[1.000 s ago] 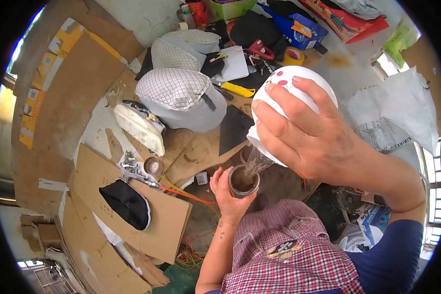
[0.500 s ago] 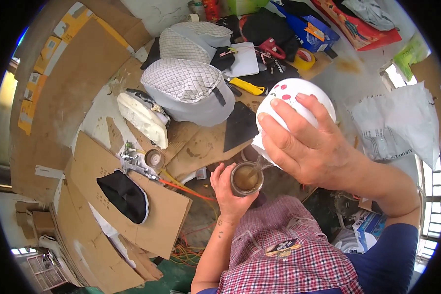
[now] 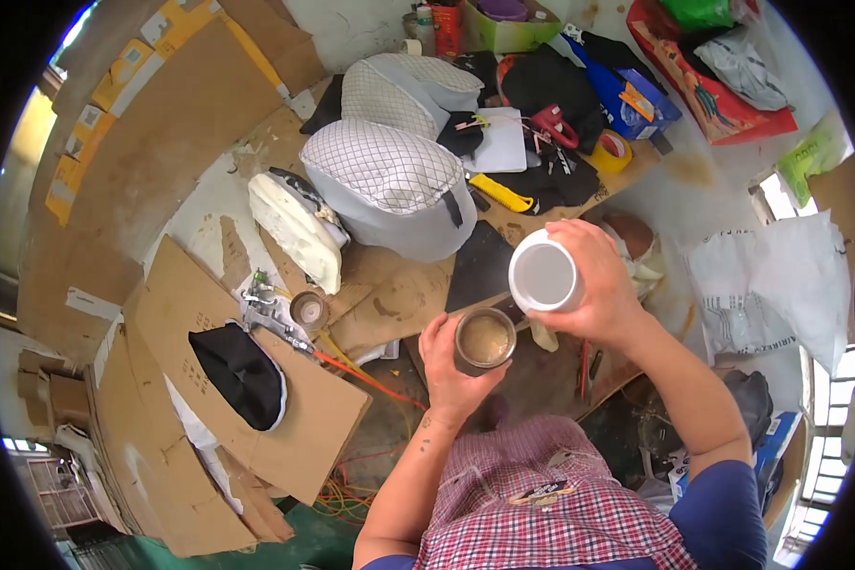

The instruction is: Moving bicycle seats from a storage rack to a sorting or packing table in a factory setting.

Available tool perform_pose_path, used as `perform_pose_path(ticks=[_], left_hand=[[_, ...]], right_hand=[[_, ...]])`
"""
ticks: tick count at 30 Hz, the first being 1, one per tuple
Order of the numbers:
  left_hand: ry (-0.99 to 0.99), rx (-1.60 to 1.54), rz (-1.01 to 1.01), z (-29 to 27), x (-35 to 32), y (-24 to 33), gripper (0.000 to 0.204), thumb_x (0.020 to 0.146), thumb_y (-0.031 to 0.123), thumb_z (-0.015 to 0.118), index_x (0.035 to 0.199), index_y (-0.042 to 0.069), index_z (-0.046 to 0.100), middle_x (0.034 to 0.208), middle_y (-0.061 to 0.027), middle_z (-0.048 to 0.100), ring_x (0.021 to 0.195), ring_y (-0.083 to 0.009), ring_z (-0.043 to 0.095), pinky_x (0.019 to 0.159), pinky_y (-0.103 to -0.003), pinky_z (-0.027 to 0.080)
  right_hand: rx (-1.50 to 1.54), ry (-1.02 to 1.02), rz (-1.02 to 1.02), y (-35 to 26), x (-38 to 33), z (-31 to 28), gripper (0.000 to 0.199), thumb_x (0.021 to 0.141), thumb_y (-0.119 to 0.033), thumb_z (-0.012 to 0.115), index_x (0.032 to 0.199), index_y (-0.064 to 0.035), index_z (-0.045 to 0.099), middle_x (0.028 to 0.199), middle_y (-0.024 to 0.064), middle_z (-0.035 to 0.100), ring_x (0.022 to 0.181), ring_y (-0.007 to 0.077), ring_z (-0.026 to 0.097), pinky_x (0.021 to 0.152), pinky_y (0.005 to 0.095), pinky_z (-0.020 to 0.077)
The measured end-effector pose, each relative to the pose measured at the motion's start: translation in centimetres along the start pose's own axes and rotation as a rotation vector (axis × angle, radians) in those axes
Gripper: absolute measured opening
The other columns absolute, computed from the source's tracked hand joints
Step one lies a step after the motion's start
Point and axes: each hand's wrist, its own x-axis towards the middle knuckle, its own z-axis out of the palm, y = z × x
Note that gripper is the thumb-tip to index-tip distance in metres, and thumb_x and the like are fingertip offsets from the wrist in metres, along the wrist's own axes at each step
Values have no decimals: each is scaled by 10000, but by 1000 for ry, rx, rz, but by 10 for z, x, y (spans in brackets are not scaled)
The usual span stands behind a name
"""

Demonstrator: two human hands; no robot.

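Note:
My left hand [image 3: 451,380] is wrapped round a small jar [image 3: 485,365] of cloudy brownish liquid with some foam on top. It holds the jar upright above my lap, near the worktable's front edge. Just right of and beyond the jar, my right hand [image 3: 598,294] grips a white cup [image 3: 514,273] by its side. The cup's mouth faces up towards me, its inside looks white, and the two vessels are apart. Nearest to them on the table is a dark flat sheet [image 3: 480,264].
Grey padded pieces [image 3: 389,176] and a cream foam piece [image 3: 290,233] lie on the table, with a yellow-handled cutter [image 3: 502,193] behind. To the left, a spray gun [image 3: 266,304] with an orange hose rests by cardboard [image 3: 304,446] bearing a black fabric piece [image 3: 237,375].
The white cup has turned from tipped over the jar, pouring clear liquid, to mouth-up beside it. The pouring stream has stopped. The jar stays in my left hand.

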Motion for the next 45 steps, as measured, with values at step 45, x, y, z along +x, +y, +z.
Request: perform_pose_path(ticks=[45], left_hand=[[437,361,-157,-116,26,-176,890,613,175,786,1348,7,313,1329,-213,387,1192,-385,409,1011,-464,339]], right_hand=[[471,67,-11,-117,28,189,422,749,-12,650,1151,-3,522,1060,168,567,946,335,570,811,381,473]])
